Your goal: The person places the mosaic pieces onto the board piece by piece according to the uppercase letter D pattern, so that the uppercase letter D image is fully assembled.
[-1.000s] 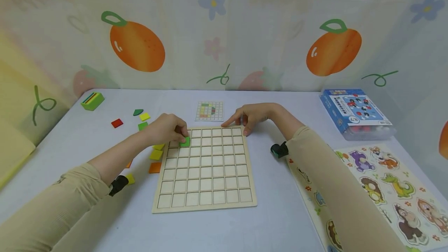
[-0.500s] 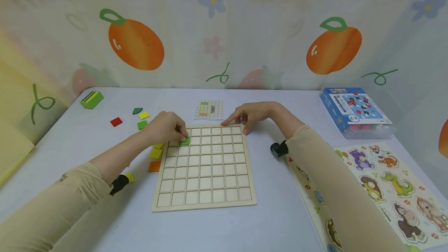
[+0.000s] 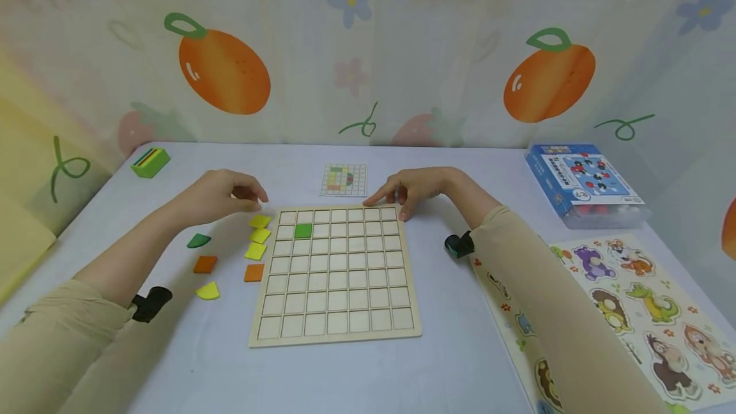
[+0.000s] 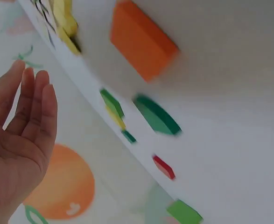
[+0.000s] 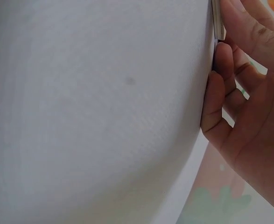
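Observation:
My left hand hovers just beyond the left far corner of the wooden grid board, holding nothing. In the left wrist view, the fingers of that hand are extended and the palm is bare. A green square tile lies in a cell of the second row. Yellow tiles and an orange tile lie along the board's left edge. My right hand holds the board's far right corner, index finger on the far edge and thumb on the right edge; its other fingers are curled.
A pattern card lies behind the board. To the left are a green quarter piece, another orange square, a yellow quarter piece and a green block. A blue box and an animal puzzle board occupy the right.
My left hand has let go of the green tile, leaving it in its cell, and moved left and away off the board. The right hand has stayed at the corner.

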The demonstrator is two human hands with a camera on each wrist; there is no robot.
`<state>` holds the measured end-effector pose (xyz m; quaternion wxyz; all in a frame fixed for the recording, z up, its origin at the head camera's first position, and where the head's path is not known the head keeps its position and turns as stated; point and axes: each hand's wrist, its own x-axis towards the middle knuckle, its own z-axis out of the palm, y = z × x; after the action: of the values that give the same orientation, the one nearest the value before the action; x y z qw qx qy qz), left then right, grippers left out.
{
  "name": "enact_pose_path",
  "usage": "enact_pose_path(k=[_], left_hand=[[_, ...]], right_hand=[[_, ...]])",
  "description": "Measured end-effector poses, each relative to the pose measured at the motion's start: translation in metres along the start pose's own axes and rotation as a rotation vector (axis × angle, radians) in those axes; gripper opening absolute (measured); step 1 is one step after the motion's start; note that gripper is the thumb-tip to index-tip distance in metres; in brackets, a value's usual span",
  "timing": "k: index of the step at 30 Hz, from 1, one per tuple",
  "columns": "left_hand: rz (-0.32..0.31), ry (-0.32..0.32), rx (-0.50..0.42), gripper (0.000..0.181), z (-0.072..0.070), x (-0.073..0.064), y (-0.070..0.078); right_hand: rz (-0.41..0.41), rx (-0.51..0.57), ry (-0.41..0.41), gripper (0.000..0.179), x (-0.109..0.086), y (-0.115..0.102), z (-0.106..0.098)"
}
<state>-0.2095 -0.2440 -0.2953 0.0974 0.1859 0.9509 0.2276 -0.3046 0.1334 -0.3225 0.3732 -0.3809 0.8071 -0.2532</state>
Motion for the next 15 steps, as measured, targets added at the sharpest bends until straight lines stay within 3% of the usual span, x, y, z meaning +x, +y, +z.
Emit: enact_pose_path(k=[7,15], left_hand=[[-0.039,-0.031,0.01,0.016,-0.02,-0.019,-0.044],[-0.126,0.023,0.031,0.028,-0.018,-0.019,-0.071]], right_hand=[[-0.005,0.016,-0.002,0.071,-0.001,-0.001,-0.001],[-0.019,0.011,0.001,0.072,0.001,0.001,0.0]])
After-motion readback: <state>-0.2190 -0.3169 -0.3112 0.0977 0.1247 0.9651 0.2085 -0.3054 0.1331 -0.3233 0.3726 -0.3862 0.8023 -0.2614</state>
